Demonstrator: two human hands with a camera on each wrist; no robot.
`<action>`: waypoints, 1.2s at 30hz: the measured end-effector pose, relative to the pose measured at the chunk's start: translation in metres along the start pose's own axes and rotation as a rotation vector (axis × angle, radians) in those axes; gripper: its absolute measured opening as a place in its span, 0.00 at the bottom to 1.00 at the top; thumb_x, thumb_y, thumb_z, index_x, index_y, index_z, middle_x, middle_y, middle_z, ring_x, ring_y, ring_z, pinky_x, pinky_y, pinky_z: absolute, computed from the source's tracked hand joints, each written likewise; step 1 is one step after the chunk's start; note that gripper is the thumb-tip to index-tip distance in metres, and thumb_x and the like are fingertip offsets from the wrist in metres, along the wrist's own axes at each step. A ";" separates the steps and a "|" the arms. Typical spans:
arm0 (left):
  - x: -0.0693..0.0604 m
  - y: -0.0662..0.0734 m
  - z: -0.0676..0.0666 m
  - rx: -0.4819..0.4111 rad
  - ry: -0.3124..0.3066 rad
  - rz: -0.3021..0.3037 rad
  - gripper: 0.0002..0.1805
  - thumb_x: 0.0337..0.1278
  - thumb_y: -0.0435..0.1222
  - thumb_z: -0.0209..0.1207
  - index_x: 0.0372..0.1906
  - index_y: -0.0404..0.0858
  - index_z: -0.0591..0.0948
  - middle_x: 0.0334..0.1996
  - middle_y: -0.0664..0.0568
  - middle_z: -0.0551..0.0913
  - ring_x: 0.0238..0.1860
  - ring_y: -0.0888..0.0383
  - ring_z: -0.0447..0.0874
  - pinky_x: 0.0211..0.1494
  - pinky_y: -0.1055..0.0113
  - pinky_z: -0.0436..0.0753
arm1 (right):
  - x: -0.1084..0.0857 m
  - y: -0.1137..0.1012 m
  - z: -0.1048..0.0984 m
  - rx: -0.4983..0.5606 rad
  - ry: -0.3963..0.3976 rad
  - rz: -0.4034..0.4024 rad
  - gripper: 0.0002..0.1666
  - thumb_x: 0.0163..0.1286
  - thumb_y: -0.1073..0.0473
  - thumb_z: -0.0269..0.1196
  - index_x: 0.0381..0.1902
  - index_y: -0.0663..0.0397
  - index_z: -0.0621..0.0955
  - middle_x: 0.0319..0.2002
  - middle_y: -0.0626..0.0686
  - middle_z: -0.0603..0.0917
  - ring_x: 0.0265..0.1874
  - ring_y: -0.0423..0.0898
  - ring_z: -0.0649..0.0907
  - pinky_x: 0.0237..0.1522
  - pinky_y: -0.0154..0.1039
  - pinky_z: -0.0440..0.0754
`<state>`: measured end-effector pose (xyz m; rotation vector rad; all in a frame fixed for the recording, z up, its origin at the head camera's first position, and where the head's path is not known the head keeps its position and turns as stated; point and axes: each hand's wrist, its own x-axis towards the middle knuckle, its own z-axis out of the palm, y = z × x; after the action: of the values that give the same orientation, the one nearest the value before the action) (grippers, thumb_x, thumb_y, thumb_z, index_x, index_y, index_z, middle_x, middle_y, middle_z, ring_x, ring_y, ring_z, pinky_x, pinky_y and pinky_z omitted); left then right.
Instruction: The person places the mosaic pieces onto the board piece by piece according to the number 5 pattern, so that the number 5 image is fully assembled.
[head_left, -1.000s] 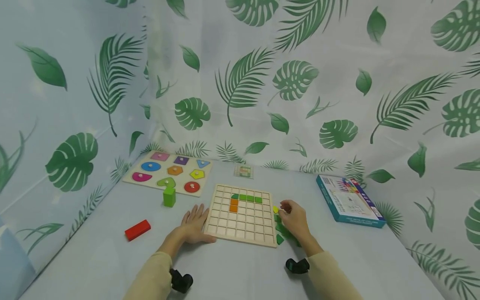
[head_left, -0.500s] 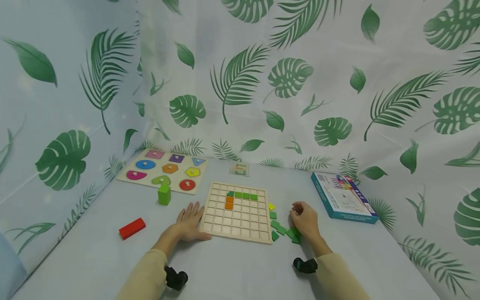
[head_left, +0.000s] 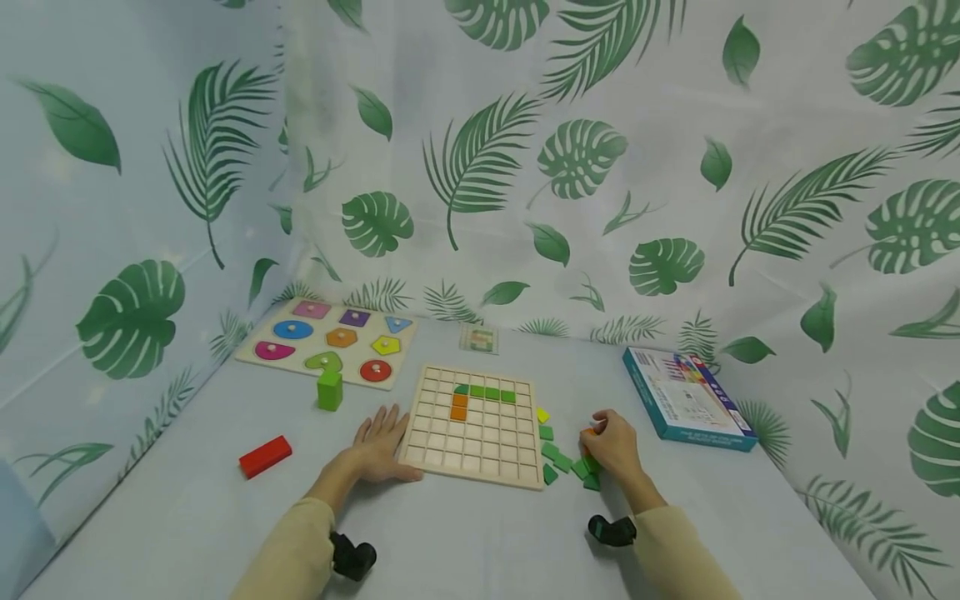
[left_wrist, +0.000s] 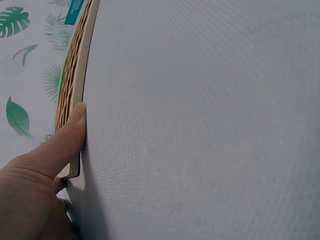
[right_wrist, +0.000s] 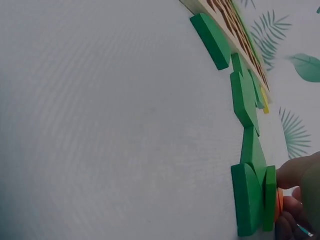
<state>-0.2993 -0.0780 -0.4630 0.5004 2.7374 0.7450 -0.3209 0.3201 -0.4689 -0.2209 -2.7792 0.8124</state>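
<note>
My left hand lies spread beside the left edge of a wooden grid board. Its thumb presses against the board's near side. On the board, green tiles form a row, with a rounded dark green tile at its left end and orange tiles below that. To the right of the board, my right hand has curled fingers pinching an orange tile, mostly hidden. Loose green tiles lie by those fingers, and a yellow tile touches the board's right side.
A shape puzzle with knobbed pieces lies back left, a green block standing before it. A red block lies far left. A small patterned card is behind the board. A flat box sits right.
My right hand moves away from the board's right edge to the loose tiles, and orange now shows at its fingertips. My left hand stays by the board. The head view shifts slightly.
</note>
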 end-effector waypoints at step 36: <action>-0.002 0.004 -0.002 -0.001 0.013 -0.008 0.55 0.45 0.54 0.67 0.72 0.30 0.53 0.73 0.34 0.43 0.73 0.39 0.33 0.71 0.45 0.37 | 0.007 -0.038 0.026 0.093 0.066 -0.234 0.18 0.61 0.65 0.63 0.49 0.65 0.77 0.39 0.58 0.80 0.40 0.52 0.79 0.42 0.46 0.80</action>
<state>-0.2969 -0.0769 -0.4587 0.4860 2.7494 0.7499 -0.3377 0.2771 -0.4682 0.0917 -2.6333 0.8552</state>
